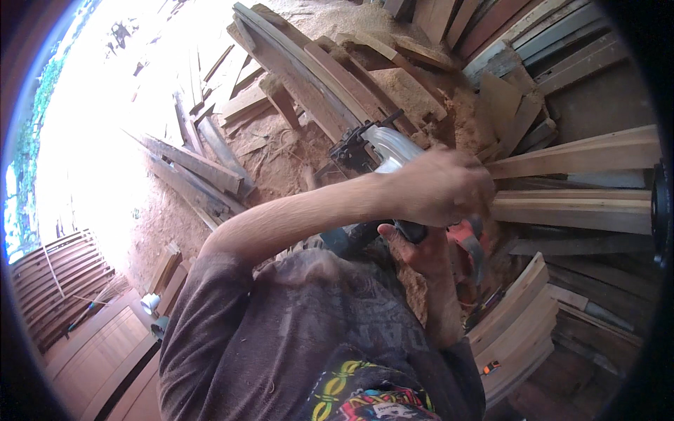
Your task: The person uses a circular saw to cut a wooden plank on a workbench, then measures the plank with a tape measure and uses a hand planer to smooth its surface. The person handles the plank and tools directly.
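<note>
A circular saw point(393, 148) with a silver blade guard and a teal body point(342, 238) is in front of my chest. My left forearm crosses over it from the left and hides much of its middle. My left hand point(446, 184) is closed, fingers curled down, just right of the guard; whatever is in them is hidden. Below it, my right hand point(425, 256) is wrapped at the saw's dark handle point(411, 231), thumb toward the left. Right beside that hand sits a red object point(467, 242) with a dark curved part, partly covered.
Long boards point(302, 70) lie over sawdust ahead. More planks point(572, 210) are stacked at the right. An orange tape measure point(491, 367) rests on curved boards point(516, 333) at the lower right. Slatted wood point(60, 288) and a panel point(98, 344) stand at the left.
</note>
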The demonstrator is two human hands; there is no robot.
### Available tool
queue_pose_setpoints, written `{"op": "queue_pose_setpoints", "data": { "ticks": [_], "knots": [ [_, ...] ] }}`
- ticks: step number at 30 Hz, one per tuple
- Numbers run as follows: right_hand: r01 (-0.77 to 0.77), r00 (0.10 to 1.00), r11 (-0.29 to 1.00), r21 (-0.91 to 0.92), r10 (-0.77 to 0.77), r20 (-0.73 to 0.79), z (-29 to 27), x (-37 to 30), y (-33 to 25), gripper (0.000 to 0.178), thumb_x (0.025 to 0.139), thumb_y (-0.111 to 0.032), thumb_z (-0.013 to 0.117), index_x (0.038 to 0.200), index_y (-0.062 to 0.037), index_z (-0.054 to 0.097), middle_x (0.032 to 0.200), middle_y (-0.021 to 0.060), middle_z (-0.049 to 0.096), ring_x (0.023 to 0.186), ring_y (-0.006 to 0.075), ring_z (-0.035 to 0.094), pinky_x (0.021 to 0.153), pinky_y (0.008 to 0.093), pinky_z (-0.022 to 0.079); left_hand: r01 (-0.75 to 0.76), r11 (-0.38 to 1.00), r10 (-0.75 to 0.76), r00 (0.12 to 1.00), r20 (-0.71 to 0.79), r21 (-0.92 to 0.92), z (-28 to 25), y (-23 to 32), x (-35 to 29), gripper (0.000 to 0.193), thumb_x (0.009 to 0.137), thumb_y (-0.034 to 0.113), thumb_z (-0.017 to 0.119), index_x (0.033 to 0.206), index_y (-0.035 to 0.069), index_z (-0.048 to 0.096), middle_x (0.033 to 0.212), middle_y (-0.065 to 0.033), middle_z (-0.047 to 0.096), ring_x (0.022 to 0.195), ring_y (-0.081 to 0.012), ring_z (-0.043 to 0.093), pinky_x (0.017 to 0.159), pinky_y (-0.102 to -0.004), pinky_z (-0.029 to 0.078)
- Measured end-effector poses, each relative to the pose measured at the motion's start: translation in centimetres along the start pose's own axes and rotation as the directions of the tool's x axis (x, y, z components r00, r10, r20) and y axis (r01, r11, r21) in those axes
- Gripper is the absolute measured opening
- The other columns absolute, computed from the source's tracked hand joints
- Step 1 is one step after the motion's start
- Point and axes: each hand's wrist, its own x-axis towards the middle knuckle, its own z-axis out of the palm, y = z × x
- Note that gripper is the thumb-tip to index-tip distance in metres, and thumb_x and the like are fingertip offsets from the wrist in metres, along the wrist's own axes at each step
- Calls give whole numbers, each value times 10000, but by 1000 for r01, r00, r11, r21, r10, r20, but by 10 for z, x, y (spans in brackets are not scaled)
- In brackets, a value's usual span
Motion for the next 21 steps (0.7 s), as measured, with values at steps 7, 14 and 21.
{"op": "queue_pose_setpoints", "data": {
  "ticks": [7, 14, 21],
  "knots": [
    [17, 991, 998, -54, -10, 133, -4, 7, -2, 486, 880, -238, 937, 1279, -67, 720, 1247, 132, 727, 1178, 309, 685, 1040, 448, 525, 92, 943, -305, 622, 722, 319, 78, -12, 58, 419, 867, 319, 807, 1210, 81, 773, 1074, -137, 788, 1017, -341, 763, 941, -478, 574],
    [30, 985, 999, -14, -27, 172, -6, 4, 18, 458, 888, -169, 931, 1269, -43, 711, 1136, 97, 727, 1044, 220, 695, 941, 390, 557, 125, 946, -305, 649, 697, 298, 70, -19, 59, 331, 829, 212, 760, 1139, 115, 823, 974, -148, 804, 970, -361, 783, 825, -483, 620],
    [-201, 945, 974, 106, 165, 282, -7, 11, -3, 249, 921, -90, 877, 1099, -35, 713, 854, 34, 709, 777, 131, 669, 735, 332, 550, 537, 789, -560, 828, 10, -299, -25, -56, -12, 455, 871, 177, 760, 1292, 24, 679, 971, -153, 757, 978, -316, 774, 852, -449, 602]
  ]
}}
